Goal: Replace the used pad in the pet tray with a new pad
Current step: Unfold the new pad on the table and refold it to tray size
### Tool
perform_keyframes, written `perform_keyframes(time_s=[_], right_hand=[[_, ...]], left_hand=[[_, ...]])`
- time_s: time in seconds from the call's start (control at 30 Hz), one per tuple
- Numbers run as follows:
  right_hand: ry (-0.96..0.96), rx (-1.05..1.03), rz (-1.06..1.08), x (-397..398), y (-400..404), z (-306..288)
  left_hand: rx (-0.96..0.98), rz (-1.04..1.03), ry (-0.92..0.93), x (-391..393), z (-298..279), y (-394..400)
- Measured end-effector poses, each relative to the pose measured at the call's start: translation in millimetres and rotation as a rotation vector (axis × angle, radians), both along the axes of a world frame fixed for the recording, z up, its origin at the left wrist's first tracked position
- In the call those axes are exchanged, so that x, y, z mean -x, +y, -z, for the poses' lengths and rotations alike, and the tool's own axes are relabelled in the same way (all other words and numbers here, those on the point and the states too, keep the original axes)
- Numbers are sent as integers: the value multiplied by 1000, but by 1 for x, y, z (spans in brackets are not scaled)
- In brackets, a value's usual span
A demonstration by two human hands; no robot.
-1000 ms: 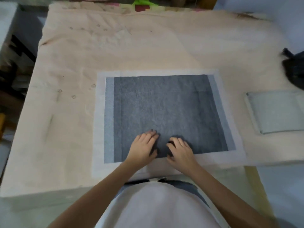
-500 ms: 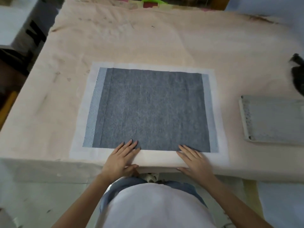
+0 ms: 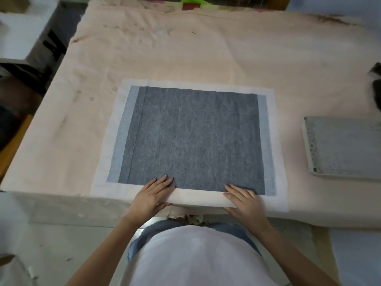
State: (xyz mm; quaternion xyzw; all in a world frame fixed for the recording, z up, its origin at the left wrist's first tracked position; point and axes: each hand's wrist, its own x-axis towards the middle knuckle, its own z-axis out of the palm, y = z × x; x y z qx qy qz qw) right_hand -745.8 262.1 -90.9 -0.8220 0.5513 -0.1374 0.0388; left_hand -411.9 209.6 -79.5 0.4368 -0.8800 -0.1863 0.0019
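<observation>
A pad [image 3: 191,137] with a dark grey middle and a white border lies spread flat on the cloth-covered table [image 3: 185,50]. My left hand [image 3: 151,196] rests flat on the pad's near edge, fingers apart, thumb at the table's front edge. My right hand [image 3: 245,200] lies flat on the same near edge, further right, fingers spread. Neither hand holds anything. A pale grey tray [image 3: 342,149] with a perforated surface lies to the right of the pad, cut off by the frame's edge.
A dark object [image 3: 376,87] sits at the far right edge of the table. Grey and dark furniture [image 3: 37,42] stands to the left of the table. The table's front edge runs just under my hands.
My hands have slid apart along the pad's near edge, from side by side on the grey middle to wide apart on the border. The view shifted, and the pad lies flatter.
</observation>
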Motion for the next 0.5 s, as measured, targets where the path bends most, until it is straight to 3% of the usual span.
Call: perform_keyframes(time_s=[0.23,0.5], right_hand=[[-126,-36,41,2,-3,-2],[-156,197,402,-24,-14,-30]], left_hand=[[23,-32,42,-2,-14,1],[191,-300,5,-7,-29,0]])
